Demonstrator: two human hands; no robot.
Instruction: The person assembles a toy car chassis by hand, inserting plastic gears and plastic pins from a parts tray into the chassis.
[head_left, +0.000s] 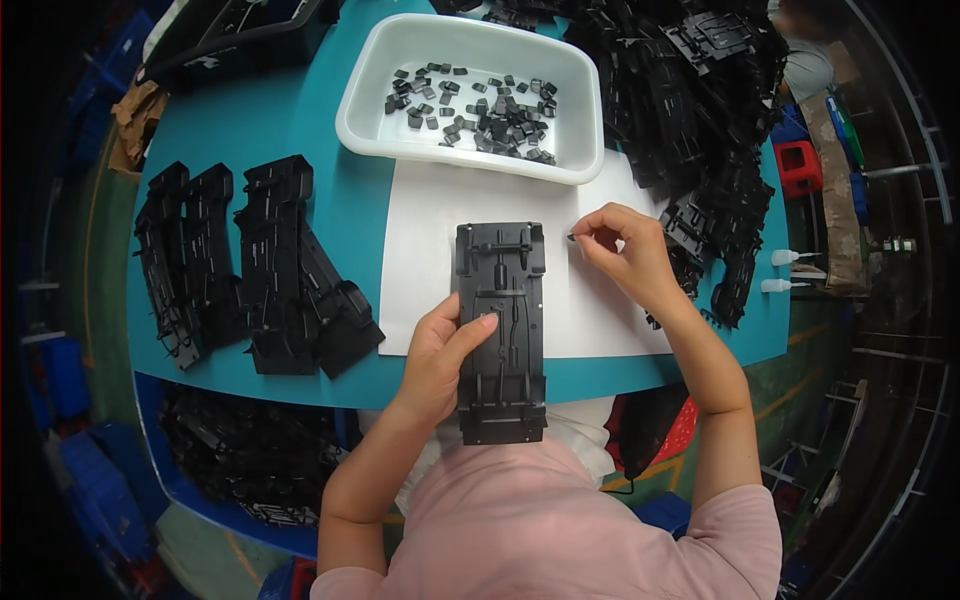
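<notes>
My left hand grips a black plastic toy car chassis by its left edge, thumb lying across its face. The chassis is held upright in the view, its lower end over my lap and its upper end over white paper. To its right, my right hand pinches a small dark piece between thumb and fingertips; its exact shape is mostly hidden. Beyond both hands stands a white plastic tub with many small black clip-like pieces scattered inside.
Several black chassis lie on the teal table at left. A tall heap of black chassis fills the far right. Two small white-tipped bottles are at the right edge. Below the table's left front is a blue crate of black parts.
</notes>
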